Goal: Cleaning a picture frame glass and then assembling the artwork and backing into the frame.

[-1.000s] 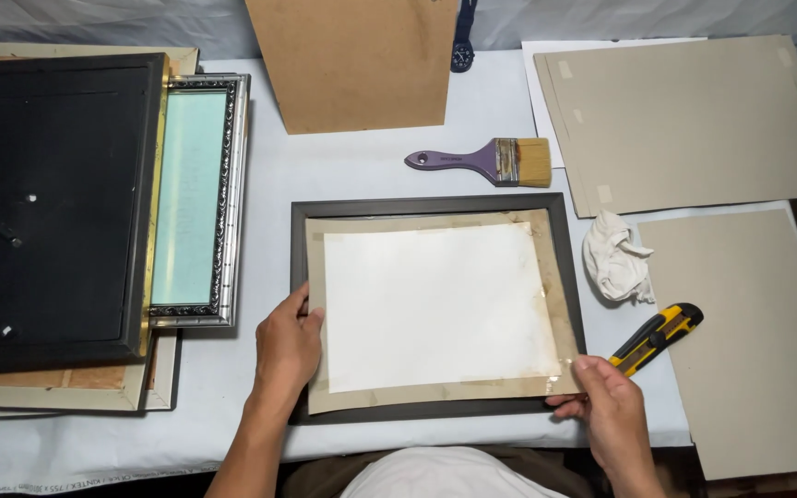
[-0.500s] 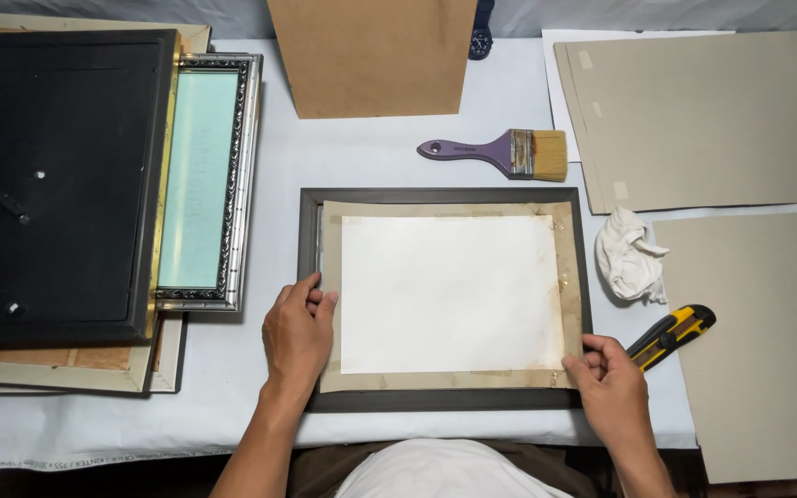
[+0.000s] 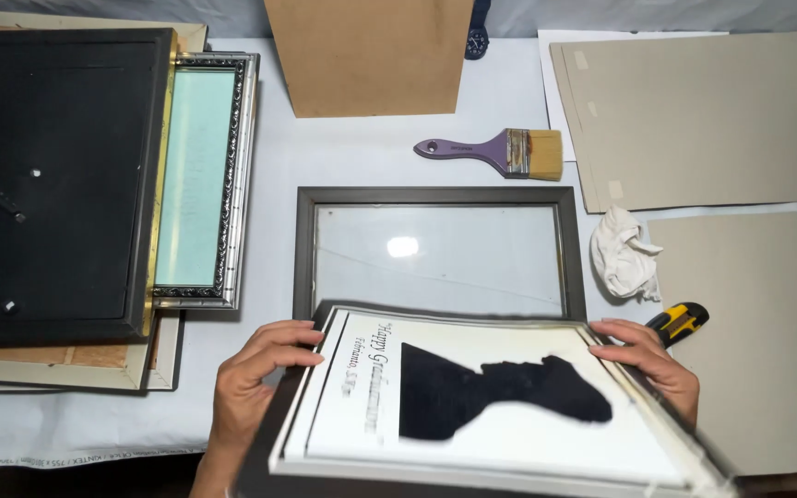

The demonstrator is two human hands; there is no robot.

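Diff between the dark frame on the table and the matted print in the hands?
The dark grey rectangular frame lies flat on the table, holding only glass; the white matted silhouette print is lifted and tilted. Nothing touches the frame; the left hand and right hand grip the print's sides. Both are rectangles of similar size.

Your left hand (image 3: 253, 387) at 7 o'clock and right hand (image 3: 649, 361) at 4: both bare, no gloves, rings, watch or sleeves in view.

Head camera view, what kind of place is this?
Probably a picture-framing workbench: an empty glazed frame lies on the table, stacked frames sit nearby, and both hands hold a matted print.
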